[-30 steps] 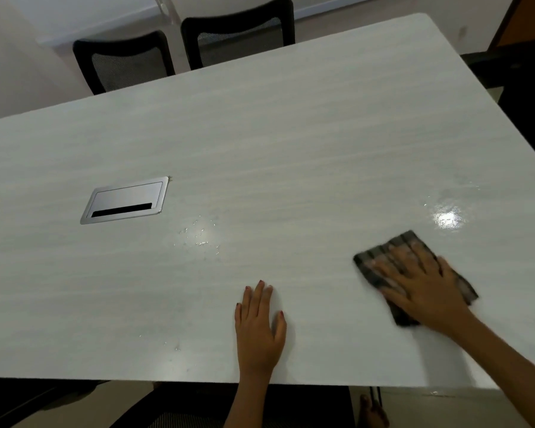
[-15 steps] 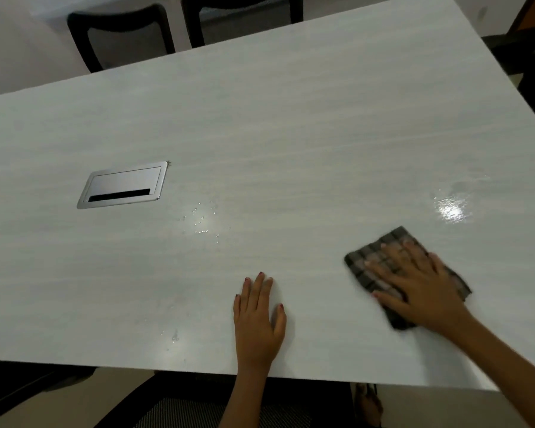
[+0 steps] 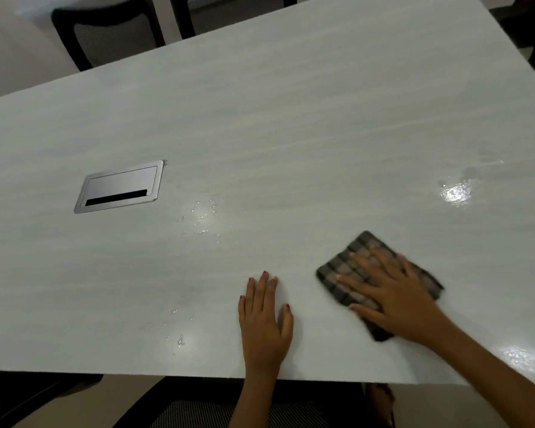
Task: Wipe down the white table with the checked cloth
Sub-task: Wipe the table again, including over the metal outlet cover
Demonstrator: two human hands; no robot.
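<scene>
The white table (image 3: 291, 134) fills most of the view. A folded checked cloth (image 3: 349, 267), brown and grey, lies flat on it near the front right. My right hand (image 3: 393, 295) presses on the cloth with straight, spread fingers and covers its rear half. My left hand (image 3: 264, 316) rests flat on the bare tabletop just left of the cloth, close to the front edge, with nothing under it. Water droplets (image 3: 203, 216) glisten in the middle of the table, and a wet shine (image 3: 456, 193) shows at the right.
A silver cable-port cover (image 3: 121, 188) is set flush in the table at the left. Two black chairs (image 3: 105, 29) stand along the far edge. A black seat (image 3: 198, 409) sits under the near edge. More droplets (image 3: 179, 339) lie left of my left hand.
My right hand has slid the cloth leftward, closer to my left hand. The left hand has stayed planted. The view has tilted down a little.
</scene>
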